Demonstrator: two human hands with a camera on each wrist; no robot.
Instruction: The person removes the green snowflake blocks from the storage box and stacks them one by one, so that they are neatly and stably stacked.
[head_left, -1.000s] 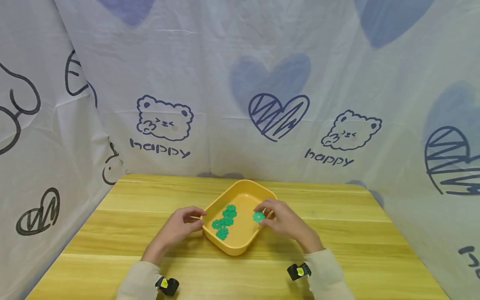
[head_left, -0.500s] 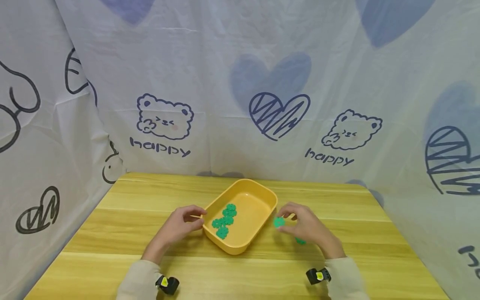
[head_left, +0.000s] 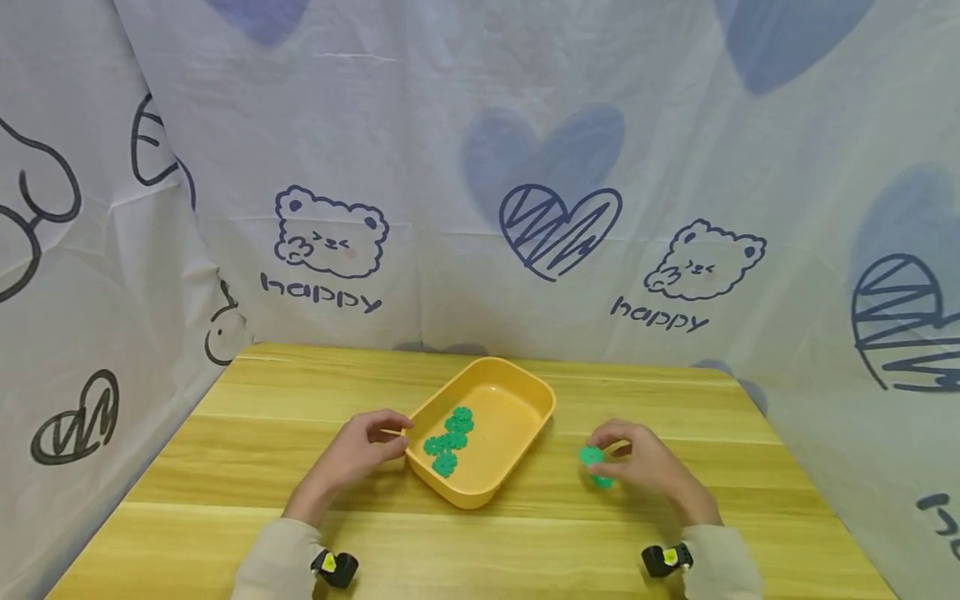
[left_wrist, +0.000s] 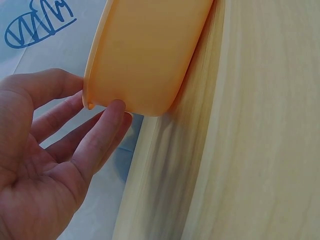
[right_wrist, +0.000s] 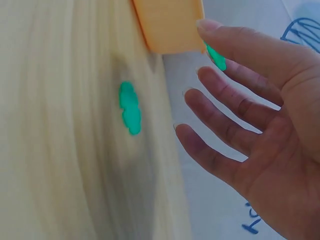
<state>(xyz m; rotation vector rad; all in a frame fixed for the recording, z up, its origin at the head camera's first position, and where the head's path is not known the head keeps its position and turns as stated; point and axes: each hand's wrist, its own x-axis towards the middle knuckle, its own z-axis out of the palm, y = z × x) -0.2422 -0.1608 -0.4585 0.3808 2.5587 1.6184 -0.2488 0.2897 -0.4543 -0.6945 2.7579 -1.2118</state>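
A yellow tray (head_left: pixel 510 454) stands on the table, with several green snowflake building discs (head_left: pixel 453 440) in its left part. My left hand (head_left: pixel 363 450) holds the tray's left corner, fingers bent against its rim and outer wall (left_wrist: pixel 145 60). To the right of the tray, my right hand (head_left: pixel 637 458) pinches one green disc between thumb and forefinger; that disc (right_wrist: pixel 216 56) is partly hidden behind the thumb in the right wrist view. The other right fingers are spread. Just below the hand, more green (right_wrist: pixel 130 107) shows on the table, its number of discs unclear.
The yellow wood-grain table (head_left: pixel 300 383) ends at a back edge near a white curtain (head_left: pixel 435 250) printed with hearts and bears. A dark wrist camera (head_left: pixel 335 568) sits on the left forearm and another wrist camera (head_left: pixel 666 559) on the right.
My right hand has carried the pinched disc out of the tray and rightward over the table, near the green piece lying there. The left hand and tray have stayed in place.
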